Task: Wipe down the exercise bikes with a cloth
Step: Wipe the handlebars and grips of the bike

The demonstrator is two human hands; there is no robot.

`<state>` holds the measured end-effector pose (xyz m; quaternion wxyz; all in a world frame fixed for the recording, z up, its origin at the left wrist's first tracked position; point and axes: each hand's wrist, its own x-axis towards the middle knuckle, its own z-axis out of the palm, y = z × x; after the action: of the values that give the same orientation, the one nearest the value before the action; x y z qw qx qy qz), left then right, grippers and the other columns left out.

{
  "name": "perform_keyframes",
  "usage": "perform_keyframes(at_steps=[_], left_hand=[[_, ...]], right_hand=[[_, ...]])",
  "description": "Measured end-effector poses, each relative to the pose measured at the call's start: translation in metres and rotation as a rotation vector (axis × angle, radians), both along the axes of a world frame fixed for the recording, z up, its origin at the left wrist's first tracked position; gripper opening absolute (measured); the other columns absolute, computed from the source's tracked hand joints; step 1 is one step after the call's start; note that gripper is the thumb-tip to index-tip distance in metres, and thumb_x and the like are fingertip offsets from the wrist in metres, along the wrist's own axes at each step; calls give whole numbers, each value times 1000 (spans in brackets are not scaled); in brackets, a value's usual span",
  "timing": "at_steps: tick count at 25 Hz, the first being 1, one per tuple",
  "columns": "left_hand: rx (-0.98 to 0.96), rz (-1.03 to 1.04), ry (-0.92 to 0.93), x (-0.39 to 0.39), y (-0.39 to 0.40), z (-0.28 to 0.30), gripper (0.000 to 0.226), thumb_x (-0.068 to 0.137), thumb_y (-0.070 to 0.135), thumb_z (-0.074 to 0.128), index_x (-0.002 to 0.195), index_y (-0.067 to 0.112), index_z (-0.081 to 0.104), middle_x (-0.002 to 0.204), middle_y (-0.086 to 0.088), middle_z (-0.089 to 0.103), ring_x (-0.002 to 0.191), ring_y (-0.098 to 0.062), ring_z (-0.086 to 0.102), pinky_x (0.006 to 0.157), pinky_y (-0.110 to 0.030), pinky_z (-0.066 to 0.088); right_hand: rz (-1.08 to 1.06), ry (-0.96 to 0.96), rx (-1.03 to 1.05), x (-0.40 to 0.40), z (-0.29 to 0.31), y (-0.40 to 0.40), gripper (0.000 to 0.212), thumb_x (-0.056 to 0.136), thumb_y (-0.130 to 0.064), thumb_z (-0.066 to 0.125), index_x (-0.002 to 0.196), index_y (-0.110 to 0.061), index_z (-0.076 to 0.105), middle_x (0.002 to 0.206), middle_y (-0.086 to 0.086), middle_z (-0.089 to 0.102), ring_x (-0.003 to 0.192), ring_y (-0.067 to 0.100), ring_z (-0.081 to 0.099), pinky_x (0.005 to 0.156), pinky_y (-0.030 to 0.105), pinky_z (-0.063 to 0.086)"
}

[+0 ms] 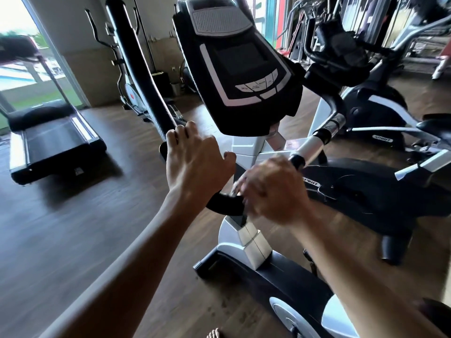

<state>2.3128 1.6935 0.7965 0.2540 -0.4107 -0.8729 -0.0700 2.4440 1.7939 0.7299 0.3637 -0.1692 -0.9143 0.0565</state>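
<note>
Where a cloth would be expected, none can be made out: the right hand (275, 191) is blurred, its fingers curled low on the black handlebar (224, 203), and whether they clamp the bar or something pressed against it cannot be told. The exercise bike (246, 240) stands directly ahead, centre frame, its white column rising to a black console (241, 69) with a dark screen and a row of grey buttons whose labels are too small to read. The left hand (195, 164) grips the upright part of the handlebar, fingers wrapped over it and thumb apart. Lower down, the bike's base is cut off by the frame edge. A second bike (361, 181) stands just beside on the right, partly hidden behind the console. A treadmill (53, 140) sits well apart on the left, on the wooden floor (85, 228).
</note>
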Motion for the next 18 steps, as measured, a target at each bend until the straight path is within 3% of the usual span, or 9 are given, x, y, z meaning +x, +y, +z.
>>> perform_keyframes(at_steps=[3,6,8,13,16,18], left_hand=[[-6,1,-2,-1,-3,-3,52,90,57,48,91,9,70,112,-17,54,106,-34,48,98,-47,33],[7,-5,-15,0,-5,0,52,91,57,49,91,9,70,113,-17,54,108,-34,47,99,-46,32],[-5,-3,-9,1,-4,1,52,91,57,48,96,10,70,115,-17,54,109,-34,47,100,-46,31],[-44,-1,46,1,-4,-5,59,92,58,38,105,10,68,115,-19,53,111,-36,47,103,-49,31],[-77,-20,43,7,-5,-6,62,93,55,32,113,10,69,126,-22,53,124,-40,44,110,-52,30],[-84,-42,39,10,-4,-8,63,95,52,29,117,8,69,136,-27,51,138,-45,37,117,-55,23]], right_hand=[[230,-50,21,18,-9,-2,30,92,-42,51,93,-22,73,89,-5,72,91,20,60,101,44,44],[-16,-201,-160,2,24,42,51,92,-55,38,75,-18,69,70,0,63,77,25,62,73,36,47],[-143,-258,-151,-10,25,43,50,94,-55,42,68,-19,64,62,-1,57,71,26,61,67,34,40],[201,-89,56,23,-13,24,30,93,-36,49,101,-24,75,99,-7,71,103,19,61,108,45,37],[16,-17,-64,10,5,58,32,92,-34,47,83,-17,71,84,0,70,87,30,62,95,51,42],[-100,23,-29,5,1,43,31,90,-37,48,73,-18,66,76,-2,67,81,28,59,92,50,42]])
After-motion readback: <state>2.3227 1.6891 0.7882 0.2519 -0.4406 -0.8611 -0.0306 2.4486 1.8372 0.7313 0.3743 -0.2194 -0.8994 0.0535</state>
